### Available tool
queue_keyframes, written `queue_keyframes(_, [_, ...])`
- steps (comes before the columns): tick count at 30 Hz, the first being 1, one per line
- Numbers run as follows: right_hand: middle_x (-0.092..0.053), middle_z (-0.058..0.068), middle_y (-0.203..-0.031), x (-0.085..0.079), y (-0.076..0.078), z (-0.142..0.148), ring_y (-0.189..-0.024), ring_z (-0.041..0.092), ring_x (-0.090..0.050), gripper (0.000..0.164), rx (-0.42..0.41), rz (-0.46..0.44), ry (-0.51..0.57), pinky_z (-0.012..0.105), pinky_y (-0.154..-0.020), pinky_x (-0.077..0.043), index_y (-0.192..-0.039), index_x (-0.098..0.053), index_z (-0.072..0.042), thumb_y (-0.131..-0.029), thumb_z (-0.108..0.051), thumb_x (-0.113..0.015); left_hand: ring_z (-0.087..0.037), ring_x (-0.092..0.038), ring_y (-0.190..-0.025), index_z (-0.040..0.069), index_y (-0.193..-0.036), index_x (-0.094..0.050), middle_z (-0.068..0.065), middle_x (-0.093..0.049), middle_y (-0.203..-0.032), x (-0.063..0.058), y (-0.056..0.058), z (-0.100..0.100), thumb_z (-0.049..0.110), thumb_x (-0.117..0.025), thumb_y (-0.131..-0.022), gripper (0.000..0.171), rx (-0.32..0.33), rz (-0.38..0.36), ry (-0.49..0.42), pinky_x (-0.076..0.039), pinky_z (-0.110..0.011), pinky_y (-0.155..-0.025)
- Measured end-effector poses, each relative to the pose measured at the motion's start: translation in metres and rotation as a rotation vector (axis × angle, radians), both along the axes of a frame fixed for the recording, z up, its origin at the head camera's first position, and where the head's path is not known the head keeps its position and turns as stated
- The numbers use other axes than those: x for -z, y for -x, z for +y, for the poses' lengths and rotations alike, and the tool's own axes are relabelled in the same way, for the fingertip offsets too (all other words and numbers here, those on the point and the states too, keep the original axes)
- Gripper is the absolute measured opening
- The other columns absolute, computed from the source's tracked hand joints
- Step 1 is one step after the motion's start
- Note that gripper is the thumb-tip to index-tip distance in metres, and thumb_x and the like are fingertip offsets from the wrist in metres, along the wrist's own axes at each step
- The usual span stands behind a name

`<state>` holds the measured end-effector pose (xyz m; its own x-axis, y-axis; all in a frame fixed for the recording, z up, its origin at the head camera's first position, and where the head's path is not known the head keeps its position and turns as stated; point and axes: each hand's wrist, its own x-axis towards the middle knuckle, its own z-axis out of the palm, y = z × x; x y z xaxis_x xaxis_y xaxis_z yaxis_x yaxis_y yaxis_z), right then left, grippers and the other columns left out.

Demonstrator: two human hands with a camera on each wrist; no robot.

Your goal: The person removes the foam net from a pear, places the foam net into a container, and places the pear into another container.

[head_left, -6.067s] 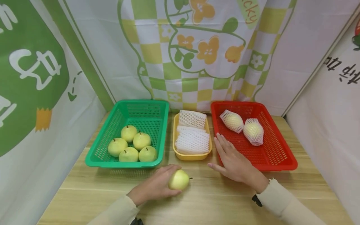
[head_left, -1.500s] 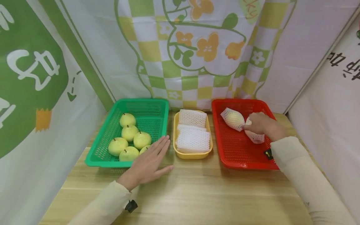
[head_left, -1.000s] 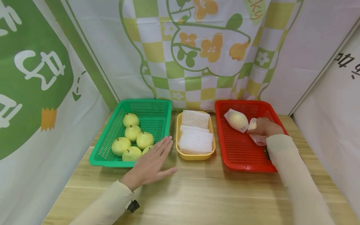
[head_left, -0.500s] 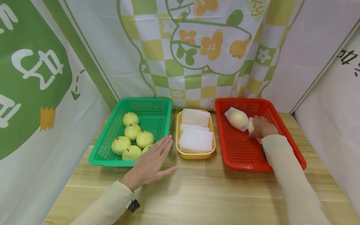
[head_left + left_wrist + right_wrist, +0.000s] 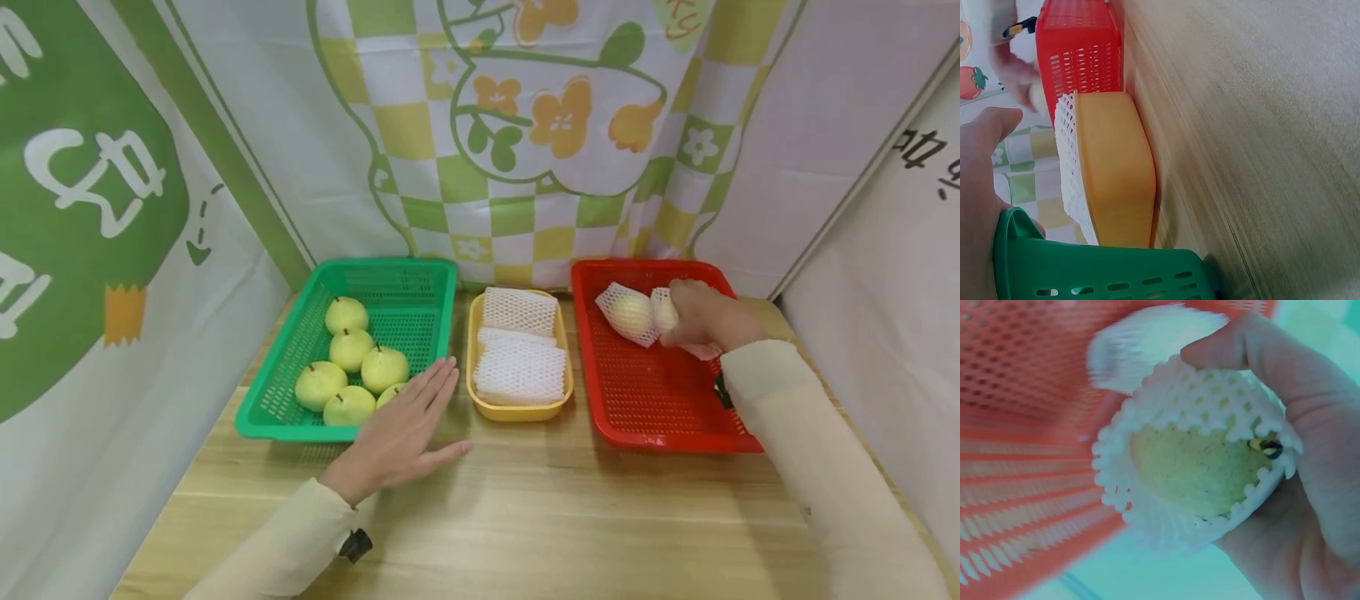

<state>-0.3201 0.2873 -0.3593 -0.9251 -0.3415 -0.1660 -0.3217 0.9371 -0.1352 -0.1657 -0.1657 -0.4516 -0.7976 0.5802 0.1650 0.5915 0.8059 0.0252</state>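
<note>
In the red basket (image 5: pixel 645 408), my right hand (image 5: pixel 708 315) grips a pear in a white foam net (image 5: pixel 1188 465). The right wrist view shows thumb and fingers around the net, with the pear's skin and stem end showing through its open mouth. Beside it in the basket lies another netted pear (image 5: pixel 630 317). My left hand (image 5: pixel 397 437) lies with straight fingers over the front right corner of the green basket (image 5: pixel 258 429), thumb spread. Several bare pears (image 5: pixel 321 385) sit in that basket, one partly hidden by the hand.
Between the baskets stands a yellow tray (image 5: pixel 517 412) with white foam nets (image 5: pixel 521 371) piled in it. All three containers stand on a wooden table (image 5: pixel 525 517) before a checked curtain (image 5: pixel 517 217). White fabric walls flank the table.
The pear my left hand held over the table is gone from there; one more pear sits in the green basket. My right hand moved from the red basket's side onto the netted pear, now lifting slightly.
</note>
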Motion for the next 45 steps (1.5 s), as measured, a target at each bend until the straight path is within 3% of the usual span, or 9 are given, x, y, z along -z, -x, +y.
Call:
queue_keyframes(3, [-0.063, 0.032, -0.118, -0.018, -0.007, -0.013, -0.108, 0.046, -0.061, 0.075, -0.093, 0.064, 0.039, 0.06, -0.098, -0.053, -0.128, -0.051, 0.016, -0.077, -0.025, -0.089, -0.032, -0.014, -0.166, -0.002, -0.166, -0.021, -0.016, -0.013, -0.178, 0.0, 0.0, -0.001, 0.069, -0.045, -0.103, 0.098, -0.005, -0.003, 0.005, -0.023, -0.045, -0.135])
queue_keyframes(7, [-0.064, 0.017, -0.108, -0.038, -0.023, -0.035, -0.098, 0.033, -0.061, 0.061, -0.161, 0.098, 0.135, 0.046, -0.087, -0.056, -0.122, -0.056, 0.002, -0.078, -0.026, -0.088, -0.031, -0.013, -0.167, -0.001, -0.167, -0.02, -0.016, -0.012, -0.178, -0.001, 0.0, -0.001, 0.069, -0.044, -0.103, 0.098, -0.01, -0.014, 0.003, -0.023, -0.045, -0.135])
queue_keyframes(13, [-0.051, 0.023, -0.15, -0.054, -0.054, -0.07, -0.129, 0.039, -0.051, 0.088, -0.198, 0.03, 0.146, 0.057, -0.112, -0.05, -0.156, -0.036, 0.002, -0.084, -0.02, -0.082, -0.032, -0.013, -0.167, -0.001, -0.167, -0.019, -0.015, -0.012, -0.178, -0.002, -0.001, 0.001, 0.068, -0.045, -0.103, 0.098, -0.004, -0.019, -0.001, -0.022, -0.045, -0.135])
queue_keyframes(15, [-0.05, 0.022, -0.151, -0.053, -0.065, -0.081, -0.133, 0.039, -0.049, 0.093, -0.259, 0.034, 0.164, 0.058, -0.115, -0.047, -0.158, -0.034, 0.002, -0.081, -0.018, -0.083, -0.032, -0.013, -0.166, -0.001, -0.167, -0.019, -0.016, -0.012, -0.178, -0.001, 0.0, 0.001, 0.068, -0.044, -0.104, 0.097, -0.002, -0.016, -0.005, -0.023, -0.046, -0.135])
queue_keyframes(21, [-0.053, 0.015, -0.151, -0.027, -0.103, -0.117, -0.134, 0.032, -0.053, 0.096, -0.453, 0.028, 0.216, 0.051, -0.115, -0.049, -0.158, -0.035, 0.002, -0.078, -0.019, -0.084, -0.033, -0.016, -0.166, -0.001, -0.167, -0.02, -0.017, -0.017, -0.177, 0.001, 0.001, 0.0, 0.064, -0.051, -0.103, 0.096, -0.004, -0.003, -0.008, -0.025, -0.046, -0.134])
queue_keyframes(29, [-0.042, 0.013, -0.163, 0.02, -0.145, -0.153, -0.147, 0.031, -0.047, 0.099, -0.475, -0.209, 0.128, 0.049, -0.121, -0.046, -0.164, -0.028, -0.009, -0.085, -0.022, -0.085, -0.032, -0.017, -0.166, -0.001, -0.166, -0.022, -0.017, -0.017, -0.177, 0.001, 0.002, 0.0, 0.066, -0.051, -0.102, 0.097, -0.002, 0.016, 0.002, -0.025, -0.045, -0.134])
queue_keyframes(36, [-0.039, 0.011, -0.167, 0.065, -0.156, -0.166, -0.151, 0.025, -0.043, 0.108, -0.512, -0.272, 0.07, 0.044, -0.123, -0.045, -0.166, -0.025, -0.01, -0.081, -0.023, -0.089, -0.032, -0.018, -0.166, -0.001, -0.166, -0.023, -0.016, -0.019, -0.177, 0.003, 0.002, 0.0, 0.066, -0.052, -0.102, 0.097, -0.016, 0.037, 0.014, -0.027, -0.045, -0.134])
queue_keyframes(40, [-0.038, 0.01, -0.169, 0.082, -0.157, -0.164, -0.152, 0.026, -0.043, 0.111, -0.535, -0.238, 0.082, 0.044, -0.123, -0.045, -0.168, -0.025, -0.014, -0.078, -0.022, -0.09, -0.031, -0.017, -0.166, 0.0, -0.167, -0.021, -0.016, -0.018, -0.177, 0.004, 0.003, 0.001, 0.065, -0.049, -0.104, 0.095, -0.017, 0.038, 0.018, -0.025, -0.044, -0.134])
queue_keyframes(45, [-0.03, 0.006, -0.174, 0.091, -0.162, -0.153, -0.155, 0.026, -0.04, 0.118, -0.544, -0.15, 0.114, 0.047, -0.125, -0.043, -0.171, -0.013, -0.021, -0.082, -0.03, -0.09, -0.032, -0.033, -0.16, 0.0, -0.163, -0.034, -0.015, -0.034, -0.172, 0.003, -0.004, 0.002, 0.052, -0.053, -0.106, 0.079, 0.072, 0.176, -0.103, -0.035, -0.048, -0.13])
